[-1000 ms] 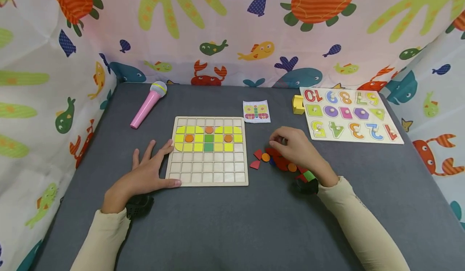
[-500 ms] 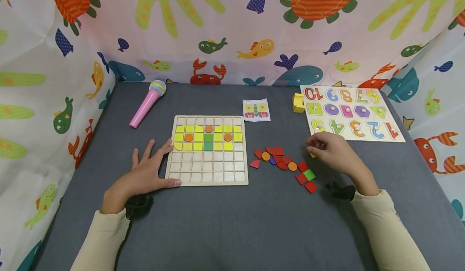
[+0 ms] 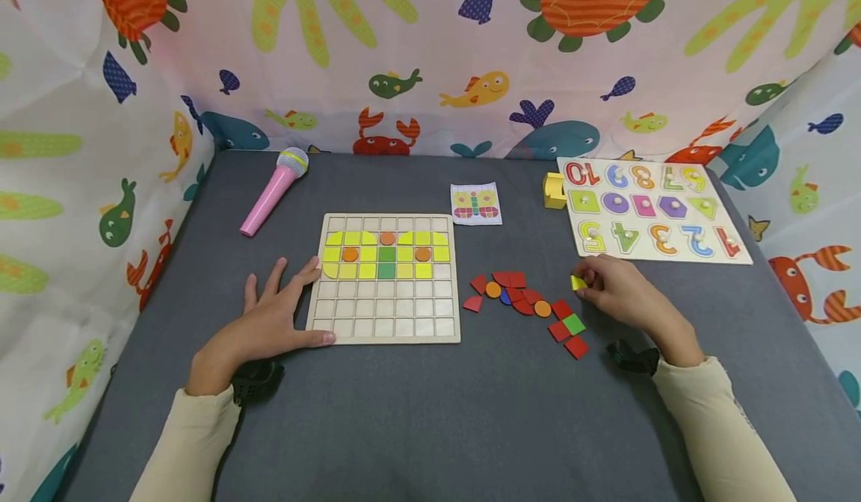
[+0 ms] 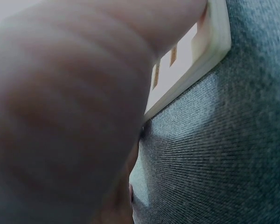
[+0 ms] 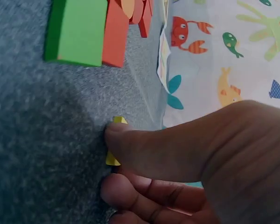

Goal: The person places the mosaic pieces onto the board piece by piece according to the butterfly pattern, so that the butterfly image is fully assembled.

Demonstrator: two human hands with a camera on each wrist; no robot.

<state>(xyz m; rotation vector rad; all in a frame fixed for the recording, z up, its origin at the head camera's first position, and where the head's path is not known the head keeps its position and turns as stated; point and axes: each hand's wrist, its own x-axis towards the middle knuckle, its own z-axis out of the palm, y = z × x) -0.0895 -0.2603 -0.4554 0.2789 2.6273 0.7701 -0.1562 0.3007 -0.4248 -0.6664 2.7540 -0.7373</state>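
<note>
My left hand [image 3: 276, 323] rests with spread, straight fingers on the left edge of a wooden grid board [image 3: 390, 338]. In the left wrist view, a finger lies over the corner of that board [image 4: 196, 60]. Yellow, orange and green tiles fill several cells in the board's upper rows. My right hand [image 3: 622, 293] pinches a small yellow tile [image 3: 578, 283] between thumb and fingers, low over the grey cloth. The right wrist view shows the thumb covering the middle of the yellow tile [image 5: 113, 158].
Loose red tiles [image 3: 576, 347], a green tile [image 3: 573, 324] and orange discs [image 3: 542, 308] lie between board and right hand. Behind are a butterfly pattern card [image 3: 475, 204], a yellow block [image 3: 554, 191], a number puzzle [image 3: 679, 255] and a pink toy microphone [image 3: 274, 194].
My right hand has moved right from above the loose tiles, uncovering them, and now pinches a yellow tile near the number puzzle. The left hand has stayed on the board.
</note>
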